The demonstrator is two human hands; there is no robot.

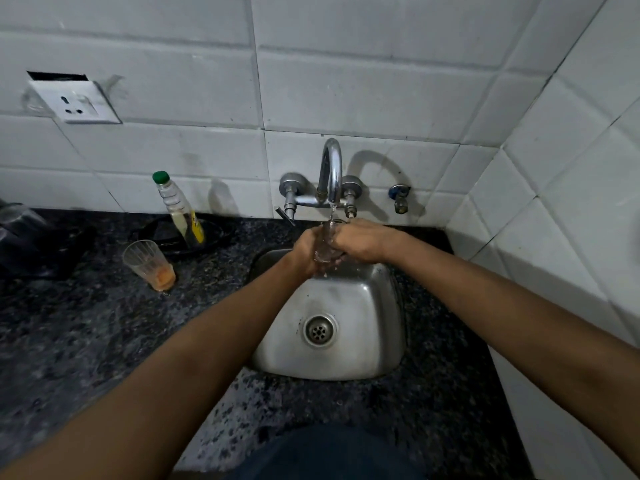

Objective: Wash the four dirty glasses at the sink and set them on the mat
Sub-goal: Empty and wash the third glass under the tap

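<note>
Steel sink (346, 306), running tap (331, 168): left hand (304, 251) and right hand (360, 242) are gripping, fingers curled, a clear upright glass (325, 244) under the stream.

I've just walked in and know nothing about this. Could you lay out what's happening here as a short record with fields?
activity: rinsing a clear drinking glass under running tap water
left hand: grips the glass
right hand: grips the glass
tap: curved chrome wall tap, water flowing
basin: small steel sink
waiting: clear tumbler with orange residue, upright on dark speckled counter
nearby: green-capped clear bottle
</note>
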